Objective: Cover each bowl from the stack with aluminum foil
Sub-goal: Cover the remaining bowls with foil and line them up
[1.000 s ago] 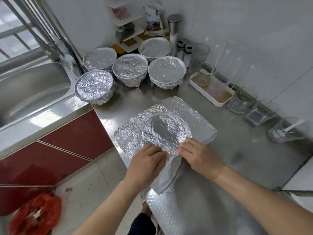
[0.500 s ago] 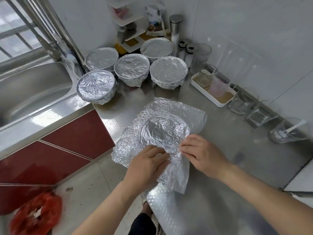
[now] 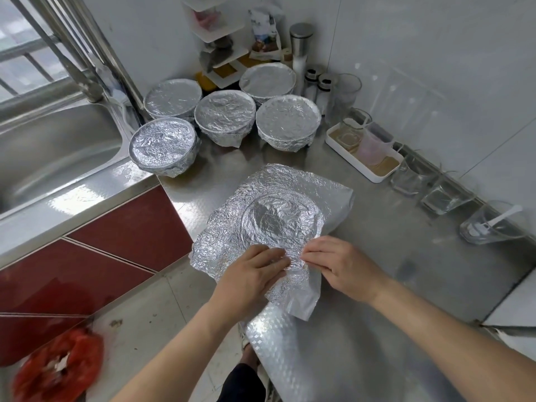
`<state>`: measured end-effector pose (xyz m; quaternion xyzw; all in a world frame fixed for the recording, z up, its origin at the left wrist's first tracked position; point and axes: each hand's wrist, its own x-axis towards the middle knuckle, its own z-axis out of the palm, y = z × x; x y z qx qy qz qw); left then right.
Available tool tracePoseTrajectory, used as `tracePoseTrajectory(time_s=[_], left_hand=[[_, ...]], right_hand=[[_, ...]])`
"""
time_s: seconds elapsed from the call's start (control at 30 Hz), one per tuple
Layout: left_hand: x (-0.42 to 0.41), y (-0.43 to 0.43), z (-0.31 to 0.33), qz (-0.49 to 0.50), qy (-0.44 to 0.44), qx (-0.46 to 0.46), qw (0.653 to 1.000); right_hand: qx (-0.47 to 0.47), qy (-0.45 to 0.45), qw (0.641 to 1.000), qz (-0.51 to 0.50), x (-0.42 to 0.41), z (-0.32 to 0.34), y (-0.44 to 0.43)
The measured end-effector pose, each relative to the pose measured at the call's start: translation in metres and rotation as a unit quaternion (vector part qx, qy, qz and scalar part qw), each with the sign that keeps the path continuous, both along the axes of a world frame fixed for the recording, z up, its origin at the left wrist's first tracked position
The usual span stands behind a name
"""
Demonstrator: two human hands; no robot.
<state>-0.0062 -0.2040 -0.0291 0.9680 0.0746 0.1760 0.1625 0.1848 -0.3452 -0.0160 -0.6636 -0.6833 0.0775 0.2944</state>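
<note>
A crinkled sheet of aluminum foil (image 3: 327, 192) lies draped over a bowl in the middle of the steel counter (image 3: 377, 285); only the bowl's round outline shows through it. My left hand (image 3: 255, 274) and my right hand (image 3: 339, 265) meet fingertip to fingertip at the bowl's near rim. Both pinch the bunched foil there, thumbs hidden under the flap. A loose flap hangs toward me below the hands. Several foil-covered bowls (image 3: 224, 114) stand grouped at the back left of the counter.
A steel sink (image 3: 43, 158) is at the left. A white tray (image 3: 377, 177) with cups, glass jars (image 3: 412, 175) and a glass dish with a spoon (image 3: 490, 224) line the right wall. A corner shelf (image 3: 220, 39) stands behind the bowls. A red bag (image 3: 55, 367) lies on the floor.
The foil sheet has been drawn toward me and its far right corner has pulled in. My hands have come closer together at the near rim, crumpling the foil between them.
</note>
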Motion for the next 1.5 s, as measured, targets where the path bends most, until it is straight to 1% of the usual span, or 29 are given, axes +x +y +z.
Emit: tracePoseTrajectory(time_s=[0.1, 0.27, 0.43, 0.57, 0.67, 0.8, 0.87, 0.9, 1.0, 1.13, 1.33, 1.4, 1.5], left_hand=[[0.000, -0.001, 0.002, 0.004, 0.007, 0.007, 1.000], [0.009, -0.016, 0.011, 0.040, -0.003, 0.008, 0.999], [0.020, -0.023, 0.006, 0.075, -0.008, 0.018, 0.997], [0.022, -0.021, 0.003, 0.048, -0.005, 0.043, 0.998], [0.023, -0.019, 0.004, 0.040, -0.001, 0.047, 0.998], [0.022, -0.021, 0.011, 0.052, -0.014, 0.037, 0.998], [0.016, -0.019, 0.012, 0.071, -0.022, 0.017, 0.997], [0.012, -0.019, 0.012, 0.078, -0.021, 0.012, 0.997], [0.004, -0.016, 0.013, 0.083, -0.020, 0.012, 0.996], [0.003, -0.013, 0.011, 0.076, -0.006, 0.009, 0.997], [0.011, -0.013, 0.008, 0.032, 0.004, 0.048, 0.998], [0.016, -0.021, 0.009, 0.041, 0.018, 0.046, 0.998], [0.030, -0.042, 0.010, 0.096, 0.012, 0.015, 0.995]], right_hand=[[0.002, -0.015, 1.000, 0.010, 0.005, -0.003, 0.003], [0.005, -0.068, 0.997, 0.020, 0.009, -0.006, 0.008], [0.005, -0.116, 0.993, 0.027, 0.008, -0.007, 0.014], [0.014, -0.163, 0.986, 0.044, 0.007, 0.002, 0.014], [-0.002, -0.153, 0.987, 0.042, 0.006, 0.001, 0.015], [-0.040, -0.088, 0.995, 0.001, 0.008, 0.007, 0.012], [-0.038, -0.053, 0.998, -0.014, 0.003, 0.015, 0.008], [-0.033, -0.051, 0.998, -0.014, -0.002, 0.017, 0.007], [-0.028, -0.082, 0.996, -0.002, -0.017, 0.007, 0.008], [-0.027, -0.097, 0.995, 0.000, -0.019, -0.004, 0.014], [-0.020, -0.163, 0.986, 0.011, -0.014, -0.005, 0.018], [-0.015, -0.184, 0.982, 0.035, -0.006, -0.002, 0.016], [-0.020, -0.200, 0.977, 0.064, 0.012, 0.005, 0.012]])
